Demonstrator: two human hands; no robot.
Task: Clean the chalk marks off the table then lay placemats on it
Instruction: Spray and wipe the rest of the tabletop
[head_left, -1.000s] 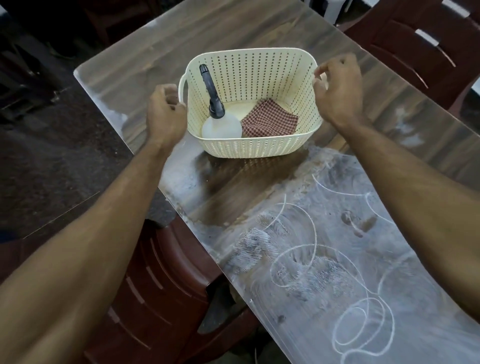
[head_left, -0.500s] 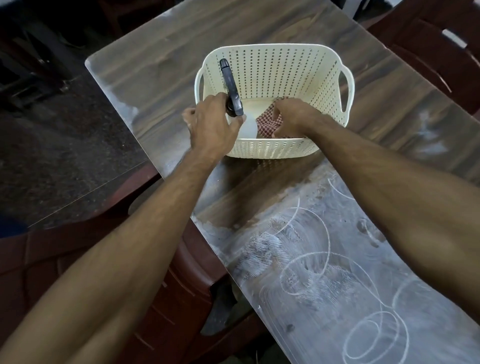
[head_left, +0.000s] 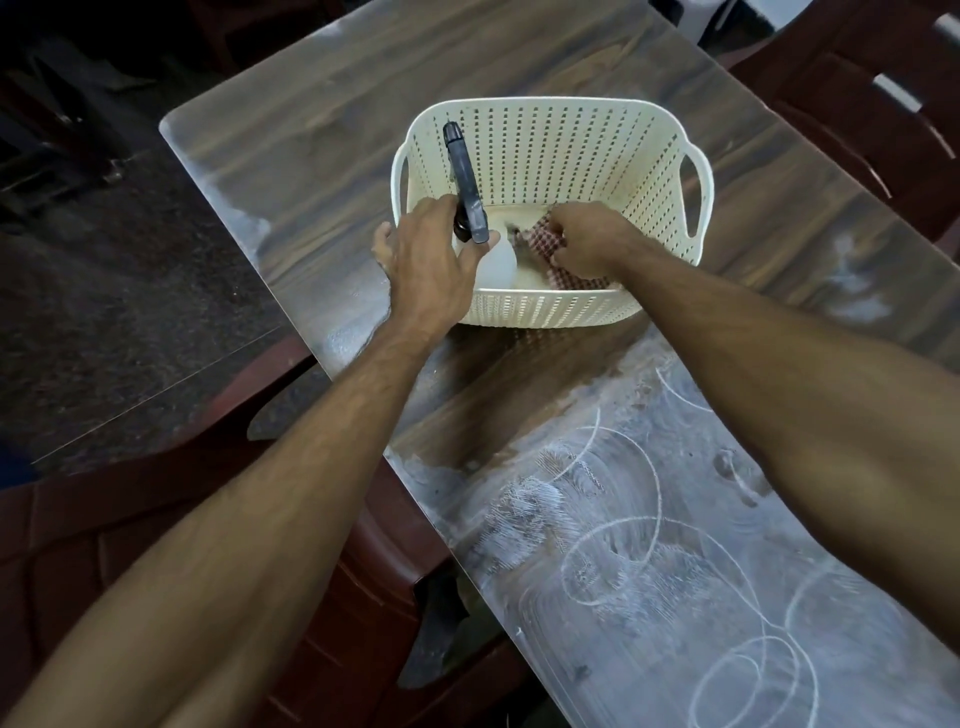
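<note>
A cream perforated plastic basket (head_left: 566, 156) with two side handles stands on the wood-grain counter (head_left: 322, 104), and everything else is placed from it. Inside the basket, at its left end, stands a spray bottle (head_left: 470, 208) with a black trigger head and a translucent white body. The left hand (head_left: 426, 260) reaches over the basket's near-left rim, its fingers curled around the bottle's neck just under the trigger head. To the right of the bottle, on the basket floor, lies a red-and-white checked cloth (head_left: 566, 273). The right hand (head_left: 587, 239) is inside the basket above it, with its fingers (head_left: 558, 215) curled down and pinching the cloth's upper edge.

On the near side of the basket, toward the person, the counter is covered with chalk marks (head_left: 649, 545): white loops, circles and smeared patches. Smaller pale smudges lie on the counter to the basket's right and along the edge to its left. Dark red plastic chairs (head_left: 156, 519) stand below the counter edge on the basket's near-left side, and another shows beyond its far-right corner. A dark speckled floor (head_left: 104, 312) lies to the left of the basket.
</note>
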